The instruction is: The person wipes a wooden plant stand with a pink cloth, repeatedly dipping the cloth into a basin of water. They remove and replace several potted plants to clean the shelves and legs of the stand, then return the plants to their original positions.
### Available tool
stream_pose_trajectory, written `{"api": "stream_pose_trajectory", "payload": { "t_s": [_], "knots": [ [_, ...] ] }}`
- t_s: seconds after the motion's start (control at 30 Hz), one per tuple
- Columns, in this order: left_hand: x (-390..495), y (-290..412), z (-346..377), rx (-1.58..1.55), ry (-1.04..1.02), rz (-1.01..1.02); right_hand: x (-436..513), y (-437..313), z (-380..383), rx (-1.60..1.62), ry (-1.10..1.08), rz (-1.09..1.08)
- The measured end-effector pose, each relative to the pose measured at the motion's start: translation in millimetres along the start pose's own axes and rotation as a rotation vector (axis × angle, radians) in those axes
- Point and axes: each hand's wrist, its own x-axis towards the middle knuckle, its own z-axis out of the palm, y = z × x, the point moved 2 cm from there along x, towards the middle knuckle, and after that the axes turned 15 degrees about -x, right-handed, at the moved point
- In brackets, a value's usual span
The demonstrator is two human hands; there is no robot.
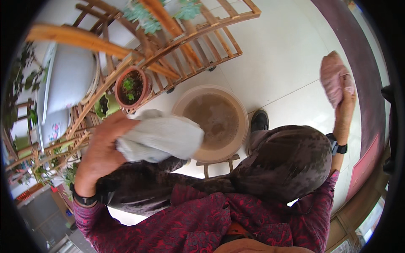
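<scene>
In my left hand is a light grey cloth, bunched and slightly blurred, held over the left edge of a round basin. Murky brown water with some foam fills much of the basin. Far out to the right, my right hand grips a folded pink cloth, which sticks up from the fingers, away from the basin. A dark band is on each wrist.
Wooden slatted plant stands rise at the upper left, with a potted seedling close to my left hand. Behind it are white containers. Part of a wooden frame shows at the basin's near side. Pale floor tiles extend beyond my shoe.
</scene>
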Motion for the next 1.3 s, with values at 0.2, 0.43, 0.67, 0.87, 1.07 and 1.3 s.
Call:
{"api": "stream_pose_trajectory", "payload": {
  "t_s": [0.2, 0.43, 0.67, 0.87, 1.07, 1.3],
  "knots": [
    [-186.2, -46.8, -63.6, -0.043, 0.646, 0.005, 14.8, -156.5, 23.6, -0.256, 0.023, -0.501],
    [-365.6, -73.0, -53.6, -0.316, 1.368, -0.190, -21.8, -227.0, 134.1, -0.096, -0.241, -0.466],
    [-380.1, -186.5, 44.9, -0.518, 1.224, -0.140, -36.4, -233.6, 203.0, 0.050, -0.504, -0.266],
    [-357.0, -290.7, 159.9, -0.447, 1.287, -0.426, -25.3, -207.7, 211.9, -0.013, -0.346, -0.173],
    [-341.4, -356.5, 197.4, -0.744, 1.393, -0.580, 20.4, -158.7, 221.7, -0.009, -0.230, -0.043],
    [-343.5, -375.1, 202.0, -1.359, 1.319, -0.426, 31.7, -176.8, 241.4, 0.095, -0.223, 0.180]
  ]
}}
